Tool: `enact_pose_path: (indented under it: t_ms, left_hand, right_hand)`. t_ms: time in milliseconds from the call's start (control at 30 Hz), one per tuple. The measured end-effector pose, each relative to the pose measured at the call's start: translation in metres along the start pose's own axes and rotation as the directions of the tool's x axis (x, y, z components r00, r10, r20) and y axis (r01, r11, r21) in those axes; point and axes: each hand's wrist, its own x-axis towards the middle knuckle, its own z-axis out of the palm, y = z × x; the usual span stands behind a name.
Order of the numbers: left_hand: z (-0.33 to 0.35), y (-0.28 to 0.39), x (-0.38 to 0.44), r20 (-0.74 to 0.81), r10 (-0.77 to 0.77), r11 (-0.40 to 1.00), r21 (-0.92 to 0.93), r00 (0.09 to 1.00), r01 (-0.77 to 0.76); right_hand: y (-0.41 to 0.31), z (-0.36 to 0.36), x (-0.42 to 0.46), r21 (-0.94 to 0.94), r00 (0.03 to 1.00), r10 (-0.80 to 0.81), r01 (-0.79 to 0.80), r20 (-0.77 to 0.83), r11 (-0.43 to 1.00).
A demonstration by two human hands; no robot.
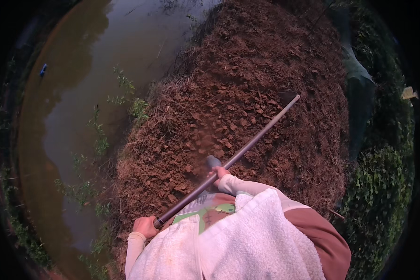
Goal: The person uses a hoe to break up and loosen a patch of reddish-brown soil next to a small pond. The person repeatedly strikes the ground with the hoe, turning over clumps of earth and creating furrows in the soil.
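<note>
A long-handled hoe (257, 137) slants across in front of me, from lower left to upper right. My left hand (145, 226) is closed around the butt end of its handle. Farther up the shaft, my right hand (218, 174) grips it close to my body. The dark hoe blade (287, 96) is at the far end, over the soil on the right; whether it touches the ground I cannot tell. Broken clods of reddish-brown soil (227, 120) lie beneath and beyond the handle. One grey boot (213, 161) shows just past my right hand.
Murky pond water (80, 115) borders the strip of ground on the left, with green weeds (138, 108) along the bank. Green netting (360, 101) and leafy plants (378, 189) line the right side. A white towel (245, 241) hangs over my chest.
</note>
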Motion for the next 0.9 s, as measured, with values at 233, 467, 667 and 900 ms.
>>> enact_pose_path:
  t_ms: [233, 467, 667, 900]
  left_hand:
    - [0.006, 0.024, 0.030, -0.078, 0.089, 0.996, -0.016, 0.993, -0.090]
    - [0.003, 0.075, 0.075, -0.230, 0.204, 0.979, 0.022, 0.952, -0.204]
    - [-0.020, 0.103, 0.075, -0.233, 0.257, 0.961, -0.042, 0.938, -0.274]
    - [-0.008, 0.027, 0.015, -0.075, 0.067, 0.998, -0.017, 0.995, -0.068]
  right_hand:
    - [-0.044, -0.005, -0.008, 0.039, 0.987, -0.152, 0.154, -0.051, 0.987]
    - [-0.133, -0.019, -0.017, 0.154, 0.949, -0.313, 0.307, 0.017, 0.939]
    - [-0.151, -0.010, -0.010, 0.124, 0.944, -0.303, 0.318, -0.130, 0.940]
    - [-0.025, -0.011, 0.012, 0.148, 0.999, -0.007, 0.014, -0.047, 0.989]
